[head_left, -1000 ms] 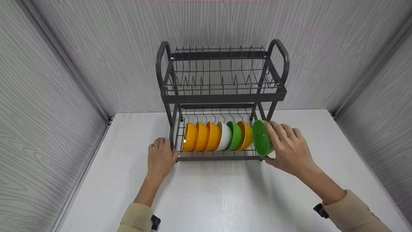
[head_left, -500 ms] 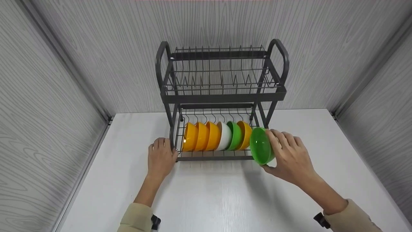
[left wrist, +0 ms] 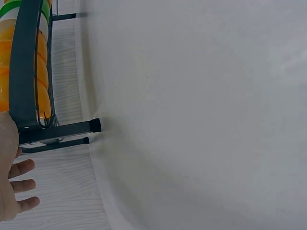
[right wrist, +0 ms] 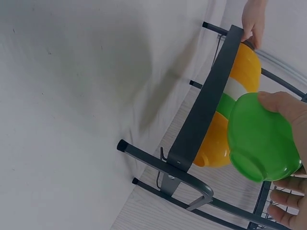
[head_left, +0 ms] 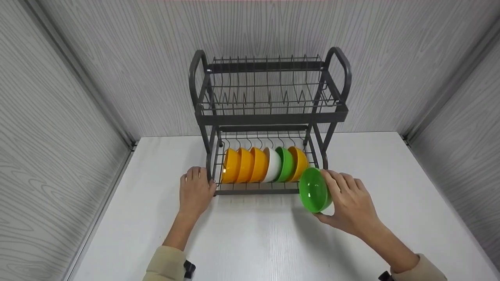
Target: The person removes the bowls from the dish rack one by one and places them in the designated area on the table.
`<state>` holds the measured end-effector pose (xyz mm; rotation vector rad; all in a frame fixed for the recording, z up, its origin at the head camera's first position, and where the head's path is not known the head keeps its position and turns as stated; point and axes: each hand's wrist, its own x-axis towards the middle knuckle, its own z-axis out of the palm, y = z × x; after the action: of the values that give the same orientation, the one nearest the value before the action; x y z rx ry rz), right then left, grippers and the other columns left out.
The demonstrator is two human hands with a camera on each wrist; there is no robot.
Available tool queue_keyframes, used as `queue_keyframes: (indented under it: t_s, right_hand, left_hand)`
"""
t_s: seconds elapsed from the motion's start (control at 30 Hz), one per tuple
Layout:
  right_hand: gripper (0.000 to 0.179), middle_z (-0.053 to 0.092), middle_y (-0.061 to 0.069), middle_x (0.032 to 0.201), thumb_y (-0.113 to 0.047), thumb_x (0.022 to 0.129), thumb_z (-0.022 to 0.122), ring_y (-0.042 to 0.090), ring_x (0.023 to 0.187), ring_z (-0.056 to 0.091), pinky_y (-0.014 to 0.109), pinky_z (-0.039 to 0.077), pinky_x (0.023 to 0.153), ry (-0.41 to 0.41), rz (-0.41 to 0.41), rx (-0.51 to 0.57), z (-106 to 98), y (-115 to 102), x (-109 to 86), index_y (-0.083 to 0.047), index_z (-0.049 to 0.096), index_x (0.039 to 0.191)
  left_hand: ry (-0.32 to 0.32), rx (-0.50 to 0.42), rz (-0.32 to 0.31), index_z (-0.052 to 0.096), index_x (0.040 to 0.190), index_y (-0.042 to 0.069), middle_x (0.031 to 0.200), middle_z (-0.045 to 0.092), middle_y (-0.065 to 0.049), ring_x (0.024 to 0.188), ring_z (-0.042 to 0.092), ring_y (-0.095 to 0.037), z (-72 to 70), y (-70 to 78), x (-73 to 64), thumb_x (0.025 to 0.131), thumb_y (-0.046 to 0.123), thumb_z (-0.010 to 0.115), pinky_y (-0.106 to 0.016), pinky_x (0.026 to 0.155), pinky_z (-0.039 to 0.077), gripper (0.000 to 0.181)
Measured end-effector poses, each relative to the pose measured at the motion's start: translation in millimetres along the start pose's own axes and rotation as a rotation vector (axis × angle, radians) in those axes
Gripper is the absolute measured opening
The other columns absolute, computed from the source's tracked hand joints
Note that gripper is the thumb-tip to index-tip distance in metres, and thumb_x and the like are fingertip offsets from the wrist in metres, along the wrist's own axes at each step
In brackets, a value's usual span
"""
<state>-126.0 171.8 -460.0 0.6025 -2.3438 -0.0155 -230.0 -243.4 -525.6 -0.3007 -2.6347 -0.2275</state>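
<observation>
My right hand (head_left: pixel 349 201) holds a green bowl (head_left: pixel 313 190) tilted on its side, thumb at the lower rim and fingers behind the upper edge. The bowl overlaps the front right corner of a dark two-tier dish rack (head_left: pixel 258 192). On the rack's lower tier several bowls stand on edge in a row: orange bowls (head_left: pixel 231 166) at the left, a white bowl (head_left: pixel 272 165), another green bowl (head_left: pixel 285 164) and an orange bowl (head_left: pixel 300 163) at the right end. My left hand (head_left: pixel 196 191) rests against the rack's front left corner; in the left wrist view its fingers (left wrist: pixel 24 185) are spread beside the frame.
The upper tier (head_left: pixel 269 118) has wire slots and a curved handle (head_left: pixel 343 74) at each side. A white table (head_left: pixel 250 238) carries the rack, with grey wood-grain panels (head_left: pixel 117 47) at the back and both sides.
My right hand has drawn the green bowl toward me and slightly left, from beside the row's right end to in front of the rack's corner. My left hand has stayed put.
</observation>
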Motion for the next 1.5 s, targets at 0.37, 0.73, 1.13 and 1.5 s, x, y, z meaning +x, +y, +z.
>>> queue_keyframes:
  t_s: [0.37, 0.73, 1.13, 1.5]
  right_hand:
    - [0.124, 0.069, 0.014, 0.126, -0.065, 0.046, 0.097, 0.035, 0.107, 0.065, 0.051, 0.060, 0.080, -0.055, 0.046, 0.046, 7, -4, -16.6, -0.005, 0.054, 0.146]
    - [0.125, 0.068, 0.014, 0.125, -0.064, 0.043, 0.098, 0.033, 0.108, 0.064, 0.052, 0.061, 0.083, -0.060, 0.101, 0.135, 18, -10, -35.2, -0.003, 0.055, 0.143]
    - [0.126, 0.069, 0.013, 0.123, -0.067, 0.043, 0.096, 0.031, 0.108, 0.064, 0.050, 0.061, 0.083, -0.090, 0.127, 0.166, 30, -13, -50.1, -0.004, 0.055, 0.143]
    - [0.126, 0.069, 0.011, 0.123, -0.067, 0.043, 0.097, 0.030, 0.108, 0.064, 0.048, 0.061, 0.084, -0.096, 0.149, 0.184, 37, -13, -61.9, -0.005, 0.055, 0.143]
  left_hand:
    - [-0.005, -0.014, -0.005, 0.059, 0.115, -0.005, 0.119, 0.066, -0.029, 0.118, 0.062, -0.044, 0.0, -0.5, -1.6, 0.099, 0.026, 0.062, -0.055, 0.099, 0.054, 0.035]
    - [-0.011, -0.006, -0.007, 0.059, 0.115, -0.004, 0.120, 0.066, -0.028, 0.119, 0.062, -0.043, 1.3, -0.2, 0.0, 0.099, 0.027, 0.062, -0.054, 0.100, 0.054, 0.035]
    - [-0.014, -0.004, -0.010, 0.060, 0.114, -0.004, 0.120, 0.067, -0.028, 0.119, 0.063, -0.044, 1.6, -0.5, 1.2, 0.099, 0.028, 0.062, -0.055, 0.100, 0.054, 0.035]
    - [-0.014, -0.017, -0.017, 0.059, 0.114, -0.003, 0.120, 0.067, -0.028, 0.120, 0.062, -0.043, 1.6, -0.4, 0.0, 0.099, 0.027, 0.062, -0.055, 0.101, 0.053, 0.034]
